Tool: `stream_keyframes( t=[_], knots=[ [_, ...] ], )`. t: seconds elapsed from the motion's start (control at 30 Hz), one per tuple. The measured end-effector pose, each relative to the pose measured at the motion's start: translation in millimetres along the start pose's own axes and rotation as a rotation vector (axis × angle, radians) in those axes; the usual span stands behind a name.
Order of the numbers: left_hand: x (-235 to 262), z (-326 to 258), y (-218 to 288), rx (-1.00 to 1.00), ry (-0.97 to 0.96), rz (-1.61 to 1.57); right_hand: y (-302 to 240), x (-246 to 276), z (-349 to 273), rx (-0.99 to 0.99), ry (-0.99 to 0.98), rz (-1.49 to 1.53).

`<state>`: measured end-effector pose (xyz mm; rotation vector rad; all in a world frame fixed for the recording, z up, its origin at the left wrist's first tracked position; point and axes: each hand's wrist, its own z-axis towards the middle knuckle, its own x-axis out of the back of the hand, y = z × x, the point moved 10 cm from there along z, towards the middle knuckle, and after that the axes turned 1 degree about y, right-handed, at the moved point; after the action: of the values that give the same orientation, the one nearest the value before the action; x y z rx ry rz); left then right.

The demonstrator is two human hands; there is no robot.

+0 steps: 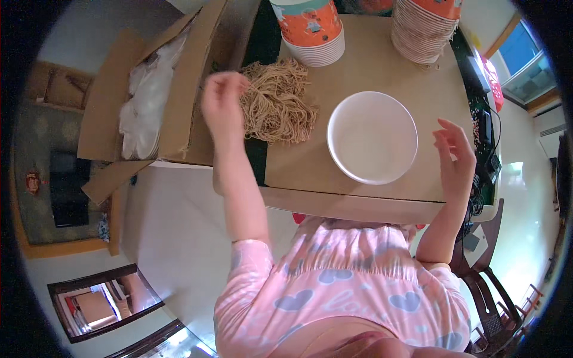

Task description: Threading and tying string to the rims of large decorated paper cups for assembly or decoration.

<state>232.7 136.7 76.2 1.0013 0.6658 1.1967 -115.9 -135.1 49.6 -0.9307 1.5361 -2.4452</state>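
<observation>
Tan strands (279, 106) lie in a tangled heap; a white bowl (372, 137) stands upright just beside

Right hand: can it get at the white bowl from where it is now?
Most likely yes. The right hand is just right of the white bowl, seems to hold nothing, and in this view only bare brown board shows between them, so nothing appears to block it.
</observation>
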Motion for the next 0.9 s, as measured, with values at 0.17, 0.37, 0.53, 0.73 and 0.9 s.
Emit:
stream_keyframes(
  t=[0.17,0.37,0.53,0.73,0.9],
  knots=[
    [3,-18,157,-0.396,0.055,-0.179,-21,1,-28,0.057,0.054,0.224],
    [-85,-144,157,-0.339,-0.698,0.251,-101,-28,-63,0.491,-0.217,0.523],
    [-95,-179,139,-0.268,-0.79,0.447,-106,-109,-97,0.085,-0.833,0.731],
    [-82,-180,98,-0.105,-0.775,0.424,-64,-84,-86,0.191,-0.692,0.403],
    [-105,-193,89,-0.057,-0.84,0.332,-54,-90,-99,-0.094,-0.752,0.553]
  ],
)
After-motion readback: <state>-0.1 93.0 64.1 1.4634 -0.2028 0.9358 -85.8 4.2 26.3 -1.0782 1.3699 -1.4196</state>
